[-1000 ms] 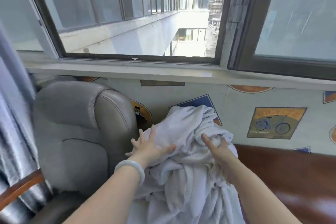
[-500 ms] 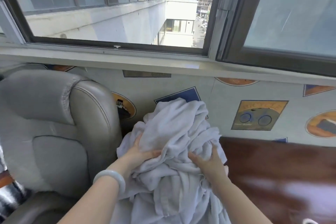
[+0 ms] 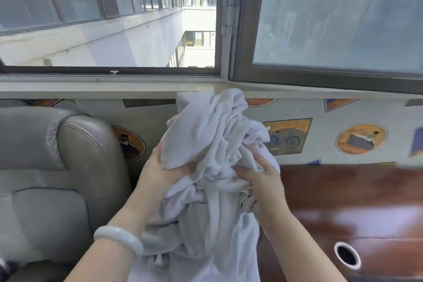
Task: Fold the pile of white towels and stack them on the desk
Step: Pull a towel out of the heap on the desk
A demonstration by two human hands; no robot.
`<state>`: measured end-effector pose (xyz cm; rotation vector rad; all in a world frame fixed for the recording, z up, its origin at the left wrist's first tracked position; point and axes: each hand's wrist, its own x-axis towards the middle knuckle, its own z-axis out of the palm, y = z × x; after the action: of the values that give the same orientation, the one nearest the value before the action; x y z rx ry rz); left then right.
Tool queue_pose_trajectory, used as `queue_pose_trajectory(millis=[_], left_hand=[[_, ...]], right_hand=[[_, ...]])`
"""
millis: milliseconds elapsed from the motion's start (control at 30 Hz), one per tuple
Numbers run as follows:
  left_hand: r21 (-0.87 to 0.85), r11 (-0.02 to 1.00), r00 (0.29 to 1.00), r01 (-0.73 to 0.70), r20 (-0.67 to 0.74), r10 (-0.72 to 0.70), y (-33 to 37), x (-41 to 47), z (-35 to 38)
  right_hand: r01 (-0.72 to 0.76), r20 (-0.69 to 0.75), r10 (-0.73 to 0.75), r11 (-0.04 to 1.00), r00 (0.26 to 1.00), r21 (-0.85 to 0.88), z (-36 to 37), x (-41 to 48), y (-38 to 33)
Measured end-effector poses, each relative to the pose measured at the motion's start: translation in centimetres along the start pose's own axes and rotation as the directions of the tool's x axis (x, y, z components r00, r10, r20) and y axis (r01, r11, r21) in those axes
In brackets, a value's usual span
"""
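Towels (image 3: 206, 135) lifted higher, L hand (image 3: 160, 176) & R hand (image 3: 263, 183) gripping them, fingertips hidden.

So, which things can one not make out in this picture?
Head view only:
- Number of towels: the towel pile is bunched, folds hide the edges.
- Fingers of the left hand: behind the cloth.
- Bottom of the pile: cut off by the lower edge.
- Wall pictures: text blurred.
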<state>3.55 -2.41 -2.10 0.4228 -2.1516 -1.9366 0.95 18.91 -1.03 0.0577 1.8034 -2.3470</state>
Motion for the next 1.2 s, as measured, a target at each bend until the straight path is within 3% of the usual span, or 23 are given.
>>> queue_pose_trajectory(millis=[33,167,333,467,567,667,767,800,900,1000,1100,1200], left_hand=[[-0.068,0.993,0.995,-0.097,0.019,0.099,2.3,-0.5,0.5],[0.103,0.937,0.942,-0.333,0.003,0.335,9.6,-3.0,4.3],[0.054,0.875,0.876,-0.481,-0.019,0.482,15.2,-5.7,11.7],[-0.003,0.86,0.86,-0.511,-0.01,0.511,16.1,-6.6,19.5],[0.085,0.905,0.909,-0.417,0.056,0.414,11.9,-5.0,25.6],[0.327,0.923,0.977,-0.205,0.116,0.176,2.0,-3.1,30.7],[0.613,0.787,0.961,0.068,0.172,-0.217,-7.3,-2.6,33.6],[0.631,0.768,0.953,0.106,0.155,-0.259,-8.6,-3.0,34.1],[0.604,0.789,0.979,0.113,0.067,-0.192,-9.1,-3.5,35.0],[0.669,0.736,0.975,0.107,0.072,-0.208,-9.4,-2.8,35.1],[0.717,0.689,0.968,0.102,0.087,-0.234,-9.3,-1.7,34.6],[0.746,0.665,0.982,0.033,0.098,-0.159,-7.7,-0.9,34.4]], right_hand=[[0.009,0.023,-0.01,0.999,1.0,0.04,-0.6,-0.6,-1.7],[0.156,0.087,-0.172,0.973,0.981,0.172,-4.3,-2.3,-7.5],[0.338,0.106,-0.367,0.915,0.924,0.218,-11.1,-3.1,-14.3],[0.352,0.139,-0.371,0.925,0.918,0.139,-18.8,-1.4,-17.4],[0.238,0.085,-0.242,0.97,0.967,0.052,-25.2,1.8,-14.6],[-0.04,0.088,0.043,0.998,0.995,-0.043,-31.4,5.1,-6.8],[-0.25,0.051,0.26,0.955,0.964,-0.159,-36.4,6.3,-0.1],[-0.276,0.04,0.287,0.946,0.957,-0.172,-37.4,6.7,0.9],[-0.291,0.053,0.315,0.919,0.948,-0.267,-38.5,7.7,1.2],[-0.264,0.101,0.318,0.896,0.943,-0.356,-38.4,8.2,0.2],[-0.152,0.059,0.229,0.797,0.972,-0.585,-38.5,9.2,0.1],[-0.064,-0.05,0.04,0.653,0.998,-0.754,-37.6,10.3,0.3]])
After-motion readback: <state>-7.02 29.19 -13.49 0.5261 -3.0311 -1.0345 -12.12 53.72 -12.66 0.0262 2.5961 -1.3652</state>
